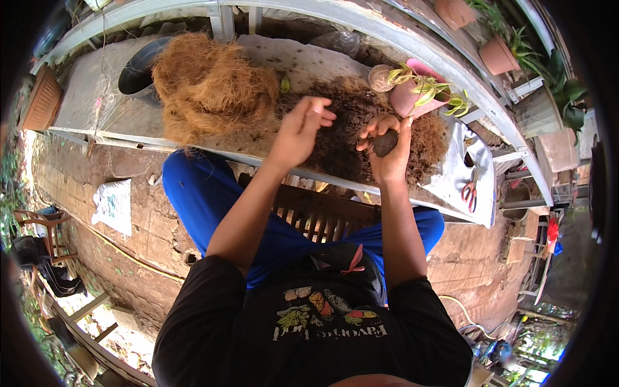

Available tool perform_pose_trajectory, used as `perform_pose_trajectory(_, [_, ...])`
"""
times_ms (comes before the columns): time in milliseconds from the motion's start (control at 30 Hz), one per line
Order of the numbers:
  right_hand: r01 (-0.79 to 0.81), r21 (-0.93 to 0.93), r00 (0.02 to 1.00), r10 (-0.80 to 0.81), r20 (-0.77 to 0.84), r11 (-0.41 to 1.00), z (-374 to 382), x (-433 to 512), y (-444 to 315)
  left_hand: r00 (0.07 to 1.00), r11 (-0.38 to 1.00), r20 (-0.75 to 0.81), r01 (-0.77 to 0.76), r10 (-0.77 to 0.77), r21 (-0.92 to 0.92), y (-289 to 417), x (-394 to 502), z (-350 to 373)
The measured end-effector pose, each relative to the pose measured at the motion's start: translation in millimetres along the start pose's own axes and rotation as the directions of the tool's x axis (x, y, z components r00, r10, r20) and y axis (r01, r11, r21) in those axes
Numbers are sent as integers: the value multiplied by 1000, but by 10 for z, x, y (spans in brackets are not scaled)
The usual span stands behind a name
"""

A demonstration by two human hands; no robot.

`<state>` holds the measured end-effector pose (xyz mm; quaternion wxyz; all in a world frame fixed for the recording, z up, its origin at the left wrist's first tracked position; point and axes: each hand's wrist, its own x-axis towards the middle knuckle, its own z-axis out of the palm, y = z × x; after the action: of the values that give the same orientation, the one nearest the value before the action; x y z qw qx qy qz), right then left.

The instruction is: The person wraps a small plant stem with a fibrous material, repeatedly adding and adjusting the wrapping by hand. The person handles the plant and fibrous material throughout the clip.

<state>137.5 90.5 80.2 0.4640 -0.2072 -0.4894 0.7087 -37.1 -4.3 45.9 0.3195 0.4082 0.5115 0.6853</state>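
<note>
In my cupped right hand (390,150) rests a dark ball of soil (385,144), held against the palm with the fingers curled around it. My left hand (303,126) hovers over the near side of the table with its fingers apart and nothing visible in it. Loose dark soil mixed with brown fibre (338,150) is spread under and between both hands. Just beyond my right hand lies a pink pot (405,99), tipped on its side, with a yellow-green leafy plant (425,93) at its mouth. A ball of twine (381,78) touches the pot's left side.
A large heap of coconut fibre (213,87) lies on the table, left of the soil, against a tipped black pot (140,70). Red-handled scissors (469,194) rest on a silver plastic bag (447,169) at right. A metal frame rail (464,82) borders the far side.
</note>
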Motion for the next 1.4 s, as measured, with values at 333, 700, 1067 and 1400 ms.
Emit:
perform_pose_trajectory(333, [-18, 115, 972, -10, 234, 993, -60, -45, -105, 971, 994, -216, -86, 99, 65, 113, 87, -361])
perform_pose_trajectory(700, [-142, 137, 983, 124, 134, 980, 70, -78, -216, 989, 985, -105, -86, 102, 148, 89, 34, -193])
perform_pose_trajectory(1067, [-128, -172, 992, 126, -24, 977, 32, -46, -52, 994, 991, -13, -106, 107, 77, -7, -19, 7])
perform_pose_trajectory(1400, [-162, -237, 984, 175, 35, 958, -224, 5, 0, 996, 987, -14, -81, 83, 141, -36, 9, -45])
